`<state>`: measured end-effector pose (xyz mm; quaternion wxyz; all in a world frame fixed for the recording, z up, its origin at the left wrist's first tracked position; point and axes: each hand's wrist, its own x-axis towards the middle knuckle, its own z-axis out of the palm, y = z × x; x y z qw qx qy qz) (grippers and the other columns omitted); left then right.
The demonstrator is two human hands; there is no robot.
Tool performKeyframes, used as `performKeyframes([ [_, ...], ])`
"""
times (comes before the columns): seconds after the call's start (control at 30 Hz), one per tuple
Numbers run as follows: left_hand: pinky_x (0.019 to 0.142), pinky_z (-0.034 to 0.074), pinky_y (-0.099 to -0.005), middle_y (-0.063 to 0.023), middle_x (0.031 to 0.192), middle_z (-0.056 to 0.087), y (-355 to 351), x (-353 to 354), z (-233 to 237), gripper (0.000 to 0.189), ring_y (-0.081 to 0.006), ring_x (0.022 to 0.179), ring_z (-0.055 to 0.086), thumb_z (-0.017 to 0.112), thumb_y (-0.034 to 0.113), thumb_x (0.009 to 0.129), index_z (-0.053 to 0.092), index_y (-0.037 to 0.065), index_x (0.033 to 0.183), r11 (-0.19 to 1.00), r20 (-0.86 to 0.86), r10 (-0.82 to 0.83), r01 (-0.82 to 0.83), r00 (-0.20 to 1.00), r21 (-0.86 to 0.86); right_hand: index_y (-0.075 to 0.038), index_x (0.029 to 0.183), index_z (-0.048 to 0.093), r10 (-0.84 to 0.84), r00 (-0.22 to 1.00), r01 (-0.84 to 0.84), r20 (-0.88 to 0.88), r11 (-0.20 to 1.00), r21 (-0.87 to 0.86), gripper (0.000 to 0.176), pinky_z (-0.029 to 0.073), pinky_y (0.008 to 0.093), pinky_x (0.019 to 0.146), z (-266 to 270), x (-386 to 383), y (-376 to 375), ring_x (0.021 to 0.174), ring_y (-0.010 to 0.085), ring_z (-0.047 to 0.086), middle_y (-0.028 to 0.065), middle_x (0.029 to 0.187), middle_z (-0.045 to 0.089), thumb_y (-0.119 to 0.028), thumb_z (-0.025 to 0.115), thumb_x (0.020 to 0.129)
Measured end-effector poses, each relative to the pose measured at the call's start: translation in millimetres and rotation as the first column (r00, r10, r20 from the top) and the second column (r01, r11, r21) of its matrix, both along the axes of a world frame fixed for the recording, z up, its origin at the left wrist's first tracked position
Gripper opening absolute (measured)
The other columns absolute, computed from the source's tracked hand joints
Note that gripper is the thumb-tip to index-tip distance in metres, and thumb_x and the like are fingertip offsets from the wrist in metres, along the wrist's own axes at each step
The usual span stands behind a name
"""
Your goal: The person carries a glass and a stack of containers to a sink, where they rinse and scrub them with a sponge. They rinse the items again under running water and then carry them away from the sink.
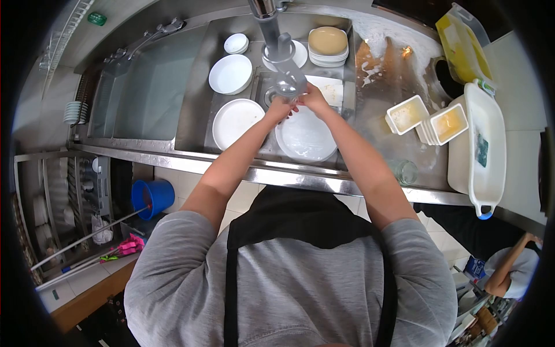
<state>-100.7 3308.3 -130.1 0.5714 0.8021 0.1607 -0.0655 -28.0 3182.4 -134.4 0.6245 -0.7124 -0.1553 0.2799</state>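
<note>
Both hands meet under the grey spray head (287, 81) over the steel sink. My left hand (281, 109) has its fingers bent near the top edge of a large white plate (306, 136). Beside it, my right hand (313, 98) is closed, close to the spray head and the plate's rim. What lies between the fingers is too small to make out. To the left are a round white plate (237, 124), a white bowl (230, 74) and small stacked bowls (235, 43). A stack of plates (328, 46) with a tan top one stands at the back.
A water-filled basin (150, 89) lies left. On the right counter are square white containers (407, 114), a glass jar (406, 172), a white tub (488, 144) and a yellow container (462, 49). A blue bucket (152, 198) stands lower left; another person (509, 266) is at lower right.
</note>
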Motion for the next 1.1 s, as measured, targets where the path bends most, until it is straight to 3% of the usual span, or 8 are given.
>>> performKeyframes([
  [0.2, 0.053, 0.044, -0.0238, -0.0081, 0.07, 0.061, 13.5, -35.4, 16.8, 0.011, -0.0131, 0.058, 0.057, 0.053, 0.0, 0.074, 0.058, -0.002, 0.083, 0.976, -0.184, -0.061, 0.02, 0.981, -0.219, -0.001, 0.111, 0.043, 0.08, 0.935, -0.061, -0.346, 0.996, 0.066, 0.042, 0.05, 0.0272, 0.067, 28.8, -24.5, -3.4, 0.083, 0.0162, 0.055, 0.009, 0.098, 0.054, 0.006, 0.052, 0.071],
  [0.3, 0.053, 0.043, -0.0236, -0.0071, 0.069, 0.061, 9.1, -38.2, 29.8, 0.013, -0.0118, 0.058, 0.056, 0.058, 0.0, 0.071, 0.06, -0.001, 0.084, 0.989, -0.203, -0.085, 0.058, 0.975, -0.137, -0.004, 0.105, 0.05, 0.185, 0.949, -0.181, -0.257, 0.983, 0.039, 0.035, 0.05, 0.0291, 0.066, 0.6, -12.9, 1.9, 0.08, 0.0167, 0.057, 0.0078, 0.094, 0.056, 0.001, 0.053, 0.071],
  [0.4, 0.054, 0.044, -0.0265, -0.0078, 0.068, 0.062, 6.6, -29.5, 25.9, 0.012, -0.0121, 0.058, 0.058, 0.059, 0.005, 0.07, 0.061, 0.002, 0.081, 0.974, -0.194, -0.144, 0.173, 0.97, 0.143, -0.007, 0.088, 0.062, 0.277, 0.872, 0.014, 0.404, 0.81, -0.587, 0.021, 0.049, 0.0284, 0.06, 11.9, -3.3, 5.5, 0.073, 0.0183, 0.06, 0.0096, 0.079, 0.062, -0.011, 0.059, 0.067],
  [0.53, 0.056, 0.044, -0.032, -0.012, 0.068, 0.061, 9.6, -16.4, -9.4, 0.014, -0.0177, 0.062, 0.06, 0.059, 0.011, 0.068, 0.062, 0.004, 0.08, 0.889, -0.083, -0.115, 0.14, 0.99, 0.436, -0.003, 0.09, 0.06, 0.011, 0.921, 0.168, 0.389, 0.891, -0.423, 0.028, 0.048, 0.032, 0.062, 21.4, 4.8, 4.3, 0.074, 0.0243, 0.061, 0.0169, 0.081, 0.062, -0.018, 0.06, 0.067],
  [0.6, 0.057, 0.045, -0.0331, -0.0136, 0.068, 0.061, 8.7, -15.5, -18.2, 0.015, -0.0198, 0.063, 0.061, 0.058, 0.012, 0.068, 0.062, 0.004, 0.08, 0.821, -0.048, -0.119, 0.126, 0.992, 0.556, 0.0, 0.089, 0.058, 0.188, 0.929, -0.128, 0.319, 0.972, -0.198, 0.03, 0.047, 0.0364, 0.064, -7.9, 21.6, 9.3, 0.074, 0.0293, 0.061, 0.022, 0.082, 0.06, -0.019, 0.061, 0.066],
  [0.7, 0.058, 0.045, -0.0339, -0.0149, 0.068, 0.06, 7.2, -12.6, -21.9, 0.018, -0.022, 0.063, 0.06, 0.059, 0.01, 0.067, 0.061, 0.005, 0.084, 0.841, 0.136, -0.094, 0.005, 0.986, 0.541, 0.0, 0.088, 0.059, 0.207, 0.88, 0.078, 0.428, 0.825, -0.559, 0.029, 0.048, 0.0363, 0.064, 65.7, 2.2, -0.4, 0.072, 0.0287, 0.061, 0.0207, 0.081, 0.06, -0.016, 0.063, 0.065],
  [0.87, 0.056, 0.044, -0.0292, -0.0095, 0.072, 0.062, 2.7, -8.9, -12.1, 0.016, -0.0167, 0.062, 0.058, 0.057, 0.008, 0.074, 0.061, 0.0, 0.087, 0.978, -0.062, 0.024, -0.037, 0.998, -0.207, 0.001, 0.087, 0.059, 0.217, 0.896, 0.017, 0.388, 0.855, -0.518, 0.03, 0.048, 0.035, 0.063, 28.4, 10.3, 1.9, 0.069, 0.0285, 0.061, 0.0188, 0.082, 0.061, -0.014, 0.067, 0.063],
  [1.1, 0.056, 0.042, -0.0248, -0.0073, 0.08, 0.061, 7.6, -6.5, -12.4, 0.018, -0.0134, 0.069, 0.057, 0.056, 0.01, 0.078, 0.058, 0.001, 0.094, 0.897, -0.248, -0.075, -0.043, 0.966, -0.44, -0.002, 0.088, 0.062, 0.269, 0.948, -0.126, 0.172, 0.811, -0.572, 0.022, 0.047, 0.0236, 0.059, 30.6, 20.6, 2.2, 0.066, 0.011, 0.058, 0.0079, 0.074, 0.061, -0.007, 0.064, 0.067],
])
